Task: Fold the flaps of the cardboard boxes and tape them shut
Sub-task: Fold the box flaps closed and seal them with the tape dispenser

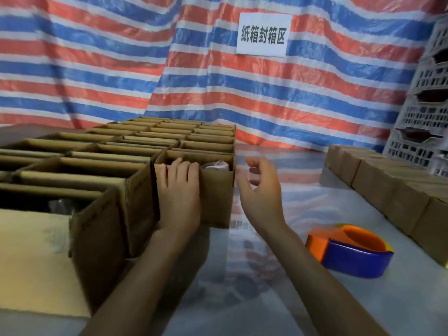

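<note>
Several open cardboard boxes stand packed together on the left half of the table. My left hand (179, 190) lies flat against the near wall of the rightmost near box (215, 197), its fingertips hooked over the upright near flap. Something pale and wrapped (217, 164) shows inside that box. My right hand (260, 190) hovers just to the right of the same box with fingers loosely curved, holding nothing. An orange and blue tape dispenser (349, 251) lies on the table to the right of my right forearm.
A row of closed cardboard boxes (388, 185) runs along the right side of the table. White plastic crates (426, 112) are stacked at the far right. A striped tarp with a paper sign (263, 33) hangs behind. The table (242, 275) has a glossy cover.
</note>
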